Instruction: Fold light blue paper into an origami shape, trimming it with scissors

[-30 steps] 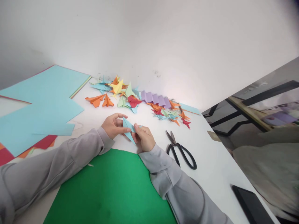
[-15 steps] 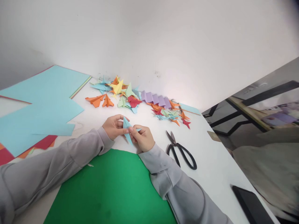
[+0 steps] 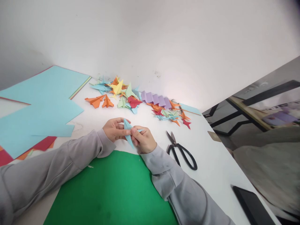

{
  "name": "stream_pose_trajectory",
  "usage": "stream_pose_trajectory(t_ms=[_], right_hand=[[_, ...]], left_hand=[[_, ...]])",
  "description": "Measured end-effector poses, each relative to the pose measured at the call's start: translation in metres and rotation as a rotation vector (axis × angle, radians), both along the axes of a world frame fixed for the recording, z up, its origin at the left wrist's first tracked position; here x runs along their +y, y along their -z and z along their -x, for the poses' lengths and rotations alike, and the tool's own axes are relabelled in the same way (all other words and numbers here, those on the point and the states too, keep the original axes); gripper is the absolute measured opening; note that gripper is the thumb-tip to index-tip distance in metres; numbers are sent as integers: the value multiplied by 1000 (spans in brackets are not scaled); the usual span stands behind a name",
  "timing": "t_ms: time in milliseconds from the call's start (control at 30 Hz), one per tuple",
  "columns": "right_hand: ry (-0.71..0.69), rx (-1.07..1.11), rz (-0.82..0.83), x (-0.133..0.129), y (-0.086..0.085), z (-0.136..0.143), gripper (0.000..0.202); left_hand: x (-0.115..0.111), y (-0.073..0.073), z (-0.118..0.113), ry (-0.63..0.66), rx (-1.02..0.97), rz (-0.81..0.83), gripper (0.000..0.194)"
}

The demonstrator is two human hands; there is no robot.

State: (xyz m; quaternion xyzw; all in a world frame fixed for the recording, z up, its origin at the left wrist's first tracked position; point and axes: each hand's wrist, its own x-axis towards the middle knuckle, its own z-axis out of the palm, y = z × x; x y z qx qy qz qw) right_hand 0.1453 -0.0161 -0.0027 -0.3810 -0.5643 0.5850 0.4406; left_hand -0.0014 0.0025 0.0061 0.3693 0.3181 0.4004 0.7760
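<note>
Between my two hands is a light blue folded paper piece (image 3: 127, 125), long and pointed, held up above the white table. My left hand (image 3: 114, 128) pinches it from the left, thumb on the near face. From the other side my right hand (image 3: 145, 139) grips it with thumb and finger, and a thin blue point sticks out past those fingers. The fingers cover the middle of the folds. Below my wrists lies a green sheet (image 3: 112, 187). Scissors with black handles (image 3: 184, 153) rest slightly open to the right of my right hand.
Folded paper figures (image 3: 118, 88) in several colours pile along the wall, with a purple pleated strip (image 3: 156, 99) among them. Large light blue sheets (image 3: 47, 84) cover the left side. A dark phone-like device (image 3: 253, 204) lies near the table's right edge.
Both hands keep their hold on the blue folded paper and have shifted very slightly. The right hand sits a touch further right. Everything on the table stays put.
</note>
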Motion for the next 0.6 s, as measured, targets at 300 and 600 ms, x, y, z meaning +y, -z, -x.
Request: stream_pose_trajectory(t_ms=[300, 600], right_hand=[[74, 149, 135, 0, 6, 5, 46], [59, 123, 115, 0, 9, 4, 32]], left_hand=[[-1, -4, -2, -2, -5, -1, 58], [5, 5, -1, -250, 79, -131, 49]])
